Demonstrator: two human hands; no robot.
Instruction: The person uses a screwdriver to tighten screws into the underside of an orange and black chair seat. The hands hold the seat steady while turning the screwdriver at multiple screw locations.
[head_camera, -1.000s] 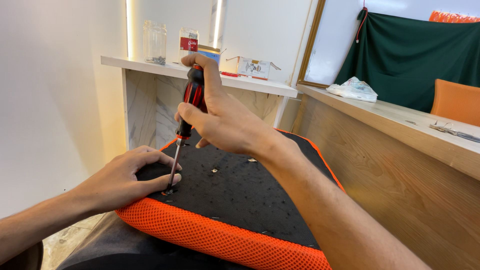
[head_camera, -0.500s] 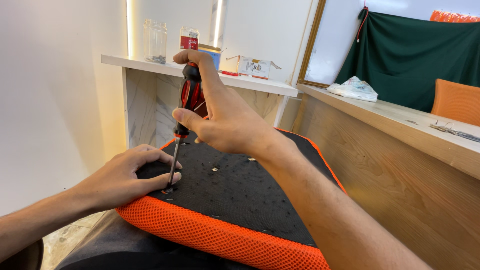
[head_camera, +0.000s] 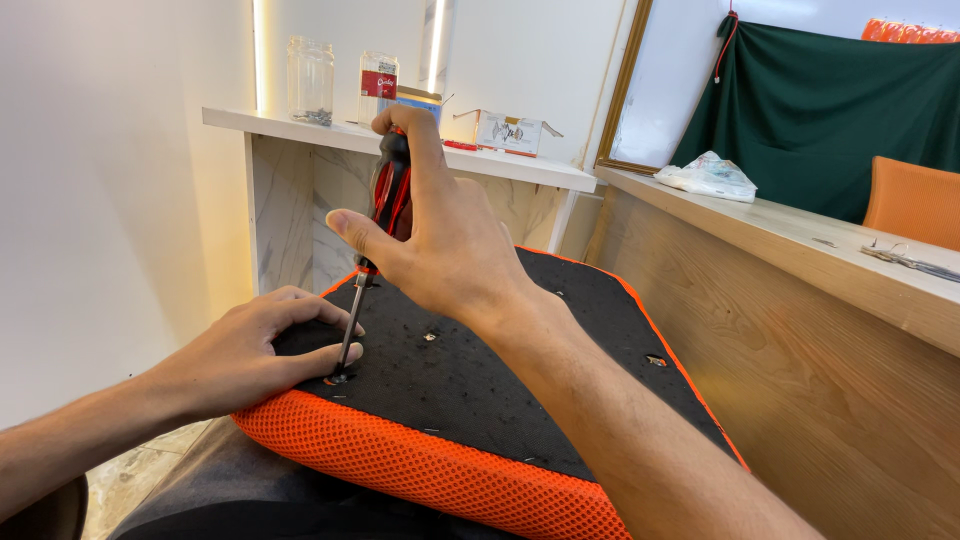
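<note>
Screwdriver stood upright on the seat cushion's black underside.

The left hand lay flat, fingers steadying the tip; the right hand wrapped closed around the red-and-black screwdriver. On the seat cushion, keeping the shaft vertical and pressed down looked wise.
</note>
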